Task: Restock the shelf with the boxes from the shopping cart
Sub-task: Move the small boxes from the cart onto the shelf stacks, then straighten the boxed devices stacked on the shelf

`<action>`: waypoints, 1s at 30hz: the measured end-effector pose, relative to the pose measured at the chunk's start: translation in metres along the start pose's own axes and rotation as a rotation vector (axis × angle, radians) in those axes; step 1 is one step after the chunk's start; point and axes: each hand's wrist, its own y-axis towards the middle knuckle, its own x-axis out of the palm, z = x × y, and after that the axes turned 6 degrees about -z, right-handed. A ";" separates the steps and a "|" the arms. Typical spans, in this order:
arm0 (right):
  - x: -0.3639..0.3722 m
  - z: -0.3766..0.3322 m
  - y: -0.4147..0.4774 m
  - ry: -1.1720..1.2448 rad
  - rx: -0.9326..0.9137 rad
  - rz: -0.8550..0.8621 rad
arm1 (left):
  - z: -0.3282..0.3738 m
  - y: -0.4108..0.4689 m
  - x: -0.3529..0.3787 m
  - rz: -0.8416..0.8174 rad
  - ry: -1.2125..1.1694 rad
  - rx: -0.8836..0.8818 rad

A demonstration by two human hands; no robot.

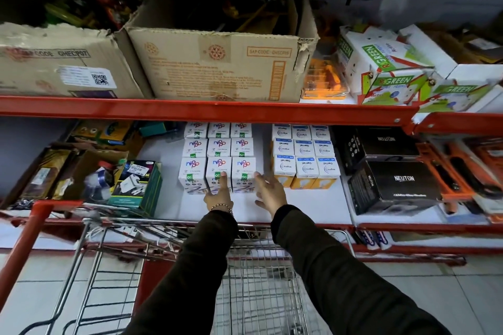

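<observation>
The white boxes (217,155) stand on the white shelf (299,207) in 3 rows of 3, packed close together. The front row is nearest the hands. The left hand (219,194) is in front of the middle box of that row, with 1 finger stretched up and touching the box's front. Its other fingers are curled in, and it grips nothing. A bead bracelet (221,207) sits on that wrist. The right hand (269,189) is open with its fingers spread, just beside the right box of the front row. It holds nothing.

Right of the white boxes, with a small gap between, stand the yellow and white boxes (306,156), also 3 by 3. Further right are 2 black boxes (392,185). Left of the white boxes is a green box (138,185) with small things in it.

The shopping cart (245,280) is below the shelf, under both dark sleeves. On the red shelf above sit big brown cardboard boxes (217,68).
</observation>
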 end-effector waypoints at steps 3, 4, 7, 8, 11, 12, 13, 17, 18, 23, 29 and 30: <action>-0.022 0.012 -0.016 0.054 0.008 0.049 | -0.012 -0.029 0.008 0.003 -0.054 0.012; -0.032 0.017 -0.022 0.080 0.015 0.073 | -0.018 -0.038 0.012 -0.003 -0.054 0.014; -0.067 0.031 -0.039 0.123 0.042 0.140 | -0.034 -0.064 0.029 -0.063 -0.035 0.033; -0.082 0.034 -0.045 0.121 0.046 0.169 | -0.041 -0.072 0.036 -0.081 -0.018 0.045; -0.128 0.038 -0.062 0.147 0.053 0.285 | -0.061 -0.094 0.064 -0.148 0.031 0.079; -0.144 0.039 -0.069 0.191 0.061 0.304 | -0.068 -0.099 0.075 -0.158 0.046 0.080; -0.162 0.039 -0.074 0.242 0.074 0.309 | -0.075 -0.104 0.087 -0.177 0.069 0.078; -0.228 0.040 -0.093 0.390 0.132 0.326 | -0.103 -0.123 0.137 -0.240 0.114 0.067; -0.245 0.040 -0.095 0.420 0.141 0.345 | -0.110 -0.127 0.150 -0.250 0.123 0.073; -0.314 0.020 -0.093 0.539 0.032 0.566 | -0.138 -0.150 0.210 -0.374 0.194 0.110; -0.354 -0.008 -0.083 0.424 -0.056 0.429 | -0.143 -0.169 0.261 -0.434 0.351 0.177; -0.358 -0.009 -0.078 0.417 -0.065 0.415 | -0.143 -0.169 0.265 -0.418 0.379 0.201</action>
